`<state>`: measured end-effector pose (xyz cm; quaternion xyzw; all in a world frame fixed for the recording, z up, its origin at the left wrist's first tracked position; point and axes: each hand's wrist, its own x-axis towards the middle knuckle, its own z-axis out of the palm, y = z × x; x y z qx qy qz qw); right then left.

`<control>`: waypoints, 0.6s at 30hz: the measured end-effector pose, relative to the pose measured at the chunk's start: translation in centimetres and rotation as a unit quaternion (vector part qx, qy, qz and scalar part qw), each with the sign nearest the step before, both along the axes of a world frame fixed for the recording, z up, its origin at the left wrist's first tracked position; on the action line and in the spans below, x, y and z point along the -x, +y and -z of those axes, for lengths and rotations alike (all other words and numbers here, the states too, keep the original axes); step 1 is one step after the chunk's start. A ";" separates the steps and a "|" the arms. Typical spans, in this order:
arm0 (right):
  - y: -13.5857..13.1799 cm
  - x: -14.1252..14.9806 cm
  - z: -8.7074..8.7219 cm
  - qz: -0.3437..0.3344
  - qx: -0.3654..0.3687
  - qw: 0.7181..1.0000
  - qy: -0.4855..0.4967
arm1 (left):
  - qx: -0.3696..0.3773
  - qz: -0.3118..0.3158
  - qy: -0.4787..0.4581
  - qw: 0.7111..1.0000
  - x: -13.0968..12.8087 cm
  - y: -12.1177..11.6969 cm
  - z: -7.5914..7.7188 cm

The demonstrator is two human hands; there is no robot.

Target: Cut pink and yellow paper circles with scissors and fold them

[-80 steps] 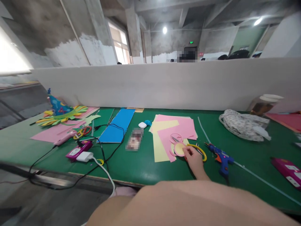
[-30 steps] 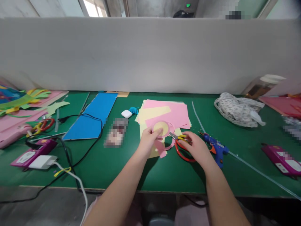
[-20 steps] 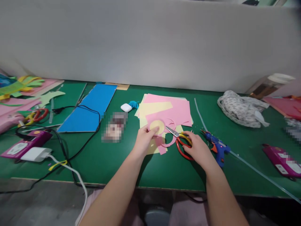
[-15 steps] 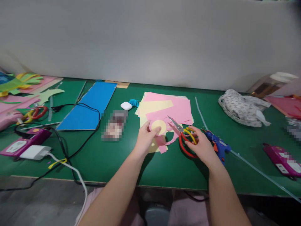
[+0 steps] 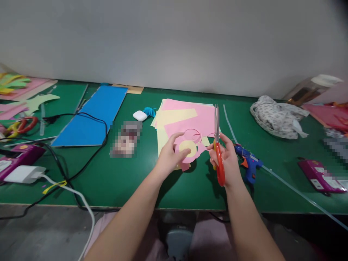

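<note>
My left hand (image 5: 170,156) pinches a pink paper cut-out with a yellow disc (image 5: 188,148) stuck in its middle, holding it just above the green table (image 5: 130,177). My right hand (image 5: 227,161) grips red-and-yellow scissors (image 5: 218,145) upright, blades pointing away from me and closed, just right of the cut-out. Behind both hands lies a stack of pink and yellow paper sheets (image 5: 187,117).
A blue glue gun (image 5: 248,163) lies right of my right hand, with a clear glue stick (image 5: 299,195) beyond. Blue card (image 5: 91,116), cables (image 5: 67,159), a white charger (image 5: 23,174), a cloth bag (image 5: 277,116) and a magenta box (image 5: 318,175) share the table. A white partition (image 5: 174,43) backs it.
My right hand lifted the scissors off the table and turned them upright. My left hand picked up the pink-and-yellow cut-out. The view tilted down toward the table.
</note>
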<state>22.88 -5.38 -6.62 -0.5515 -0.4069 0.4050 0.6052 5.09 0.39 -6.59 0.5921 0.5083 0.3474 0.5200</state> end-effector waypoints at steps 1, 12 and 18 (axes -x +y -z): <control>0.1 0.1 -0.1 0.008 0.006 1.000 0.006 | -0.001 0.015 0.034 0.999 0.0 0.1 0.3; 0.0 0.0 1.5 0.015 -0.111 0.993 -0.030 | -0.061 0.062 0.154 0.984 -0.1 0.6 1.6; 0.1 -0.4 3.0 -0.058 -0.105 0.988 -0.101 | -0.098 0.040 0.158 0.982 0.0 1.2 1.5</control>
